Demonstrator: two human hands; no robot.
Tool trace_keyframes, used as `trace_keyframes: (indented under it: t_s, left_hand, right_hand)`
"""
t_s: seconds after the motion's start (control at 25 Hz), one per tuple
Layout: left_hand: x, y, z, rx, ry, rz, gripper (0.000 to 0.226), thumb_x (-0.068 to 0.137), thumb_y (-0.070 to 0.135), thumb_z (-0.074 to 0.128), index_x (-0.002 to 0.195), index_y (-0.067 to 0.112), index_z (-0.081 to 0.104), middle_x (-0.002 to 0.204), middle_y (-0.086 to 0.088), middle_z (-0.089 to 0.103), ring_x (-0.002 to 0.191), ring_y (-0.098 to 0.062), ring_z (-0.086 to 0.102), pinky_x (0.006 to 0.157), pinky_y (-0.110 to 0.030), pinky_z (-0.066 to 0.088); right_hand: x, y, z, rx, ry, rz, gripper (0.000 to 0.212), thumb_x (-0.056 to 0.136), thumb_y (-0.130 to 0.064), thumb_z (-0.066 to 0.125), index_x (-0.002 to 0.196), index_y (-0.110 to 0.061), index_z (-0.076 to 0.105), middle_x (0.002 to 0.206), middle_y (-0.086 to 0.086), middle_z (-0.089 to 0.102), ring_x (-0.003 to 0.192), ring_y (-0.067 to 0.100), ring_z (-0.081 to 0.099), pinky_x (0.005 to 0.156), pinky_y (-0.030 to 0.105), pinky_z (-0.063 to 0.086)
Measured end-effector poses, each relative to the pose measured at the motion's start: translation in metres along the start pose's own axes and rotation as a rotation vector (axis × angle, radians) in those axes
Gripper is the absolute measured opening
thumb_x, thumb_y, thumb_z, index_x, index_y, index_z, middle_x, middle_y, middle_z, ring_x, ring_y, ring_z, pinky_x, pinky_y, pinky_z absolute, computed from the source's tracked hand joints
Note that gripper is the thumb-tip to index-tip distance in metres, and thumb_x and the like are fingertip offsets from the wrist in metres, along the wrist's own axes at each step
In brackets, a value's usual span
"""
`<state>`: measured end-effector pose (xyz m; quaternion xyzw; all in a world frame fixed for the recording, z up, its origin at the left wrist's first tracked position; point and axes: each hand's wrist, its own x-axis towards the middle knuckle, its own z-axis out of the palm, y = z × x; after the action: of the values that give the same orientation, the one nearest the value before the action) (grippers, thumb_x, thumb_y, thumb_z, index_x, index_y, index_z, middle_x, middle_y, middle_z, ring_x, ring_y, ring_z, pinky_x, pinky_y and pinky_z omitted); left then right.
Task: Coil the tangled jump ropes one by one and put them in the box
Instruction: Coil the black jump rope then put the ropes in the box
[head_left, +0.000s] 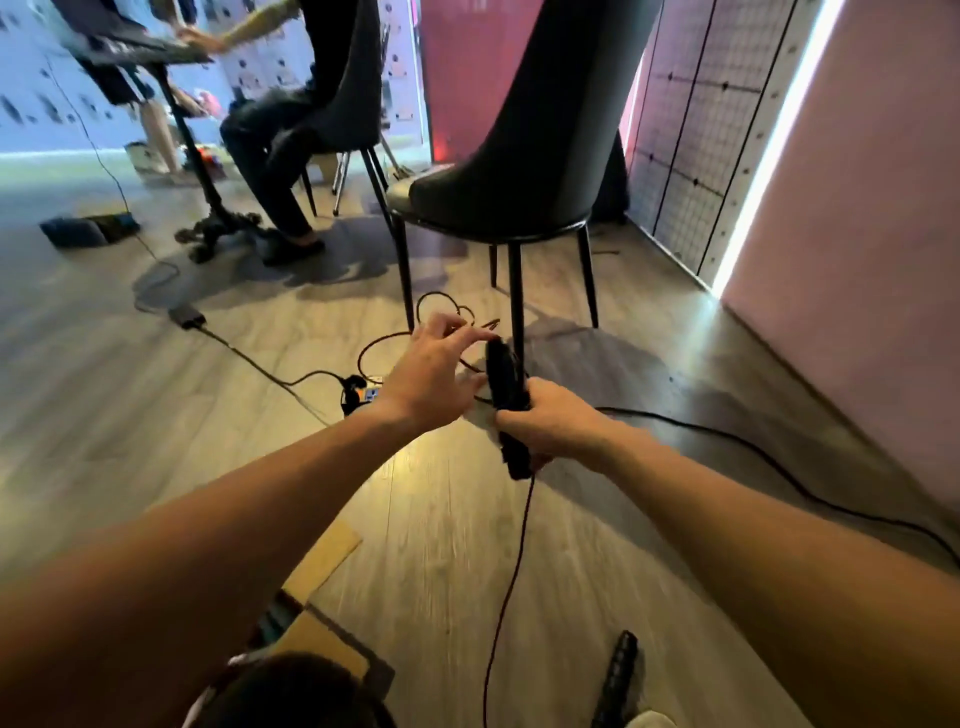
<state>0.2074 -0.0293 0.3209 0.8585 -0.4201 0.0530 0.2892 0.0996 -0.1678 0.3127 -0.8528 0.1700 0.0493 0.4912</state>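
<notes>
My right hand (550, 423) grips black jump rope handles (506, 384), held upright in front of me. A thin dark rope (511, 571) hangs from the handles down toward the floor. My left hand (434, 376) is just left of the handle tops, fingers pinched on a thin rope strand that loops over the floor (387, 343) beneath the chair. Another black handle (618, 675) lies on the floor at the bottom right. The cardboard box (322, 566) shows at the bottom left, partly hidden by my left arm.
A black chair (519, 197) stands right behind my hands. A seated person (270, 140) works at a small table at the back left. Power cables (249, 358) and a black cord (779, 467) cross the wooden floor. A pink wall (857, 234) closes the right side.
</notes>
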Motion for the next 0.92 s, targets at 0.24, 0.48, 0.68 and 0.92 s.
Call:
trace_keyframes:
  t_s: [0.24,0.48,0.68,0.92]
  left_hand:
    - [-0.034,0.091,-0.053,-0.535,-0.070,-0.250,0.035,0.097,0.032,0.061,0.129,0.019,0.057,0.102,-0.006,0.069,0.090,-0.017,0.070,0.081,-0.034,0.059]
    - [-0.069,0.080,-0.039,-0.748,-0.131,-0.414,0.017,0.101,0.019,0.044,0.114,0.015,0.054,0.085,-0.015,0.056,0.062,-0.022,0.054,0.053,-0.032,0.045]
    - [-0.064,0.074,-0.024,-0.773,-0.241,-0.349,0.019,0.100,0.028,0.053,0.088,0.016,0.061,0.069,-0.014,0.056,0.056,-0.027,0.055,0.056,-0.037,0.048]
    - [-0.038,0.071,-0.022,-0.723,-0.227,-0.311,0.021,0.100,0.018,0.049,0.086,0.019,0.064,0.079,-0.007,0.059,0.061,-0.021,0.058,0.058,-0.033,0.050]
  right_hand:
    - [-0.081,-0.054,-0.016,0.128,-0.020,-0.217,0.032,0.089,-0.026,0.071,0.118,-0.018,0.059,0.101,0.008,0.072,0.084,0.022,0.071,0.069,0.032,0.060]
    - [-0.103,-0.019,-0.027,0.232,0.121,-0.135,0.024,0.088,-0.023,0.073,0.108,-0.015,0.063,0.100,0.009,0.070,0.081,0.017,0.071,0.074,0.033,0.060]
    - [-0.089,0.002,-0.039,-0.033,0.138,-0.078,0.055,0.082,-0.043,0.077,0.127,-0.028,0.049,0.109,0.002,0.065,0.098,0.014,0.065,0.081,0.030,0.056]
    - [-0.067,-0.014,-0.043,0.074,0.107,-0.208,0.017,0.095,-0.019,0.064,0.112,-0.018,0.068,0.098,0.006,0.071,0.069,0.014,0.069,0.063,0.028,0.058]
